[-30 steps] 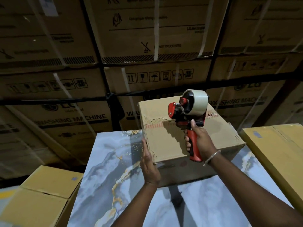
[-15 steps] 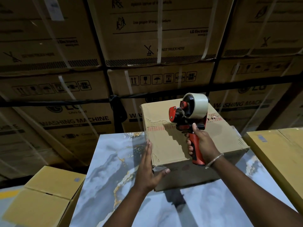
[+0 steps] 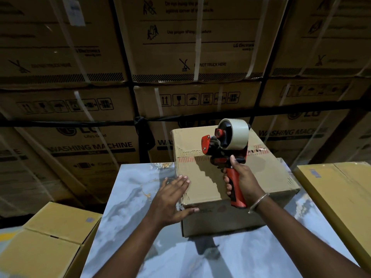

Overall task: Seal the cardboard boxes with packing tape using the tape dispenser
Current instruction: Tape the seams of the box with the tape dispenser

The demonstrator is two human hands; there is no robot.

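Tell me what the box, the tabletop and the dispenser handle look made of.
Box: matte brown corrugated cardboard; fluted ridges show at torn edges. Tabletop: glossy, grey-white veining with gold streaks, marble or a printed look-alike. Dispenser handle: smooth red, probably plastic, with a black grip strip, possibly rubber.

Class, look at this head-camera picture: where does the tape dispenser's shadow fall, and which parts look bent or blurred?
Head view: the tape dispenser throws a hard, dark shadow leftward and toward the camera across the cardboard box top, so light comes from the upper right; the wide lens bows the stacked washing machine cartons; their print is soft, and the frame's edges are dim.
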